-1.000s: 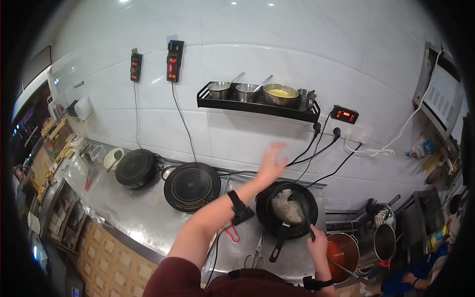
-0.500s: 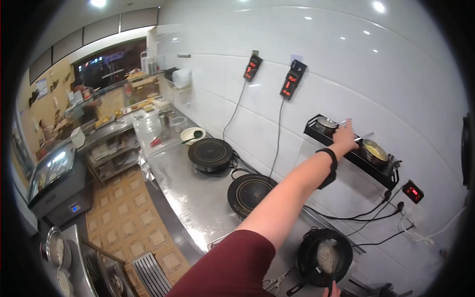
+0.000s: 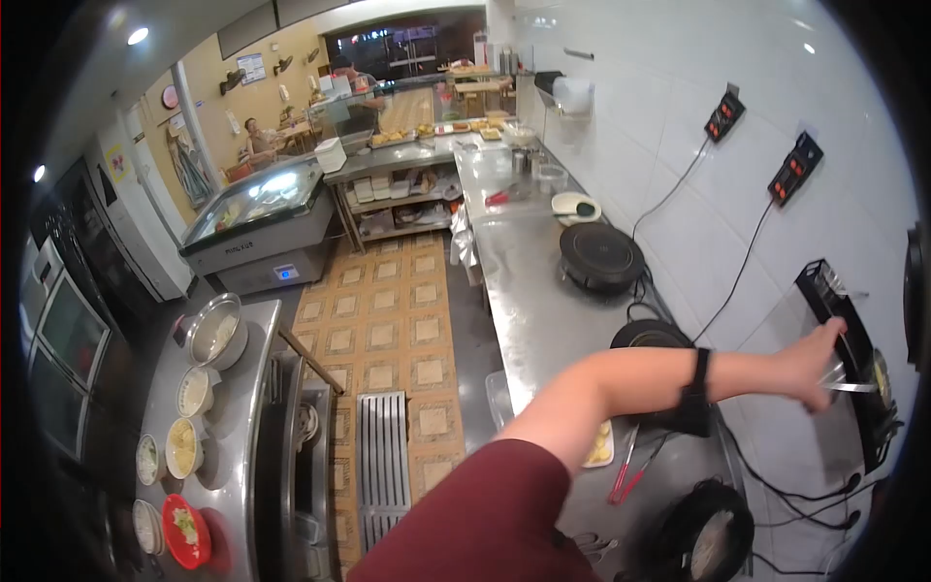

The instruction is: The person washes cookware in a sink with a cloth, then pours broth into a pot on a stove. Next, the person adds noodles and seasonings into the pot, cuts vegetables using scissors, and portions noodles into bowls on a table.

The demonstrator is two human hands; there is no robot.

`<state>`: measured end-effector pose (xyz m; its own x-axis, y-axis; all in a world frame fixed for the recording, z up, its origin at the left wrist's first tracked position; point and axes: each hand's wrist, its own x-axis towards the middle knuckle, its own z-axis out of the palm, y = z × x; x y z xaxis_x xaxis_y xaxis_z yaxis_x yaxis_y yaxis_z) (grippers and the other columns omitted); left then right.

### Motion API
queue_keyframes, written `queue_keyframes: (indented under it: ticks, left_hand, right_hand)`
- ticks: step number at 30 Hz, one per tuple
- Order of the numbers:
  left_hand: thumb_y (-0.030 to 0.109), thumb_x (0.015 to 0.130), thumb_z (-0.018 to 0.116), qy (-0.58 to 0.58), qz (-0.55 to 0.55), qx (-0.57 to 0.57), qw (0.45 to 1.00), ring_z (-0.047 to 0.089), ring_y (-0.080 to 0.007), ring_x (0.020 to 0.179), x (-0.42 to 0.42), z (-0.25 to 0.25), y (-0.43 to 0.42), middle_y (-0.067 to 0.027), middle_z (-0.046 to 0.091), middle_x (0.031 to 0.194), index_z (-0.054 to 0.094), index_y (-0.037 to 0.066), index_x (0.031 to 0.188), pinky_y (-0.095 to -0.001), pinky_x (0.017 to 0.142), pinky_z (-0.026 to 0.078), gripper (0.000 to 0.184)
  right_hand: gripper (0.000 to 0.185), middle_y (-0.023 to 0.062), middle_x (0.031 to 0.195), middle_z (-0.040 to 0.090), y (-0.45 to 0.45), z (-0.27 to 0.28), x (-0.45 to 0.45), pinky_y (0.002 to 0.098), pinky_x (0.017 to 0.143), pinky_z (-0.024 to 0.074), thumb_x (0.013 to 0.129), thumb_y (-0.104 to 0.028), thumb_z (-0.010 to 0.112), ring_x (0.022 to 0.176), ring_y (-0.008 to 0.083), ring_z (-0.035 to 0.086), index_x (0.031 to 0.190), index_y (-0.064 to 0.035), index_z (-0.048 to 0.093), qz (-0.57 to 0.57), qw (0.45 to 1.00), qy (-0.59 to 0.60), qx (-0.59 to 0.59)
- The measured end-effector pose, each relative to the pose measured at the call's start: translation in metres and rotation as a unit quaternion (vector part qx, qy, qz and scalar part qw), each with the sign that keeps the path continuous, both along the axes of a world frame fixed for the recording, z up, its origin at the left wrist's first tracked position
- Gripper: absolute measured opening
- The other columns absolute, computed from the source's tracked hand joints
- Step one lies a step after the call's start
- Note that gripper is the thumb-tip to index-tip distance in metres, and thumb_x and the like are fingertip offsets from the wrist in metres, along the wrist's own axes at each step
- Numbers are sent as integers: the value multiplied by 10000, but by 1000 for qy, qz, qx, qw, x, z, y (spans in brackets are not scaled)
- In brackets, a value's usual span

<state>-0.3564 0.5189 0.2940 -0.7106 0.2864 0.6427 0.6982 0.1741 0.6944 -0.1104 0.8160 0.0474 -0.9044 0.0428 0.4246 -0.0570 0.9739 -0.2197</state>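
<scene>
My left hand (image 3: 810, 371) reaches out to the right, up against the black wall rack (image 3: 858, 339), and is blurred by motion. Its fingers look closed. A shiny steel piece (image 3: 832, 376) shows at the palm, but what it is and whether the fingers grip it is unclear. A steel handle (image 3: 851, 388) sticks out beside the hand, close to a steel pot (image 3: 881, 378) with yellow contents on the rack. Below the arm, a black pan (image 3: 693, 538) holds something pale. My right hand is out of view.
Tongs with red handles (image 3: 626, 483) and scissors (image 3: 593, 545) lie on the steel counter (image 3: 529, 320). Two black induction hobs, one of them the far hob (image 3: 601, 257), stand along the wall. Left are bowls on a steel table (image 3: 247, 388). A floor grate (image 3: 383, 466) lies between.
The view has swung left, bringing the side table into sight. My left hand stays by the rack, now lower against it. My right hand, earlier at the pan's handle, has left the view.
</scene>
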Motion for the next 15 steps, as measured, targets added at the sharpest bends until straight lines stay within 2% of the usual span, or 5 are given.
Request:
queue_keyframes:
  ticks: [2, 4, 8, 13, 15]
  left_hand:
    - [124, 519, 733, -44, -38, 8, 998, 473, -340, 1007, 58, -40, -25, -216, 437, 1047, 227, 31, 1233, -367, 867, 421, 879]
    - [139, 547, 744, -83, 22, -15, 996, 415, -311, 1096, 104, -87, -45, -187, 384, 1135, 254, 73, 1262, -365, 903, 397, 869]
    - [89, 555, 771, -25, 79, -7, 997, 408, -318, 1125, 161, -155, -45, -181, 329, 1217, 219, 84, 1248, -391, 949, 366, 886]
    - [36, 559, 774, 83, 66, 60, 993, 394, -379, 1172, 170, -187, -39, -235, 328, 1242, 162, 137, 1220, -452, 945, 364, 906]
    - [18, 557, 772, 119, 63, 36, 990, 397, -395, 1171, 171, -179, -41, -247, 332, 1238, 148, 157, 1215, -470, 934, 371, 918]
  right_hand:
    - [264, 120, 848, 586, -23, 36, -1, 334, 619, 431, 878, -206, 502, 722, 224, 535, 1086, -63, 580, 97, 977, 14, -190]
    - [575, 52, 1019, 527, -46, 31, -9, 240, 797, 428, 775, -23, 580, 921, 127, 515, 1309, -63, 371, 139, 837, -147, -508]
    - [1047, 26, 903, 506, -138, 91, -7, 211, 649, 404, 611, -102, 789, 722, 80, 457, 1398, -71, 100, 290, 771, -188, -535]
    - [944, 25, 834, 488, -168, 91, -19, 195, 628, 391, 688, -33, 712, 715, 68, 458, 1396, -76, 90, 313, 691, -160, -631]
    - [716, 14, 805, 488, -167, 100, -23, 184, 591, 386, 750, -18, 637, 678, 65, 465, 1345, -51, 239, 268, 678, -136, -671]
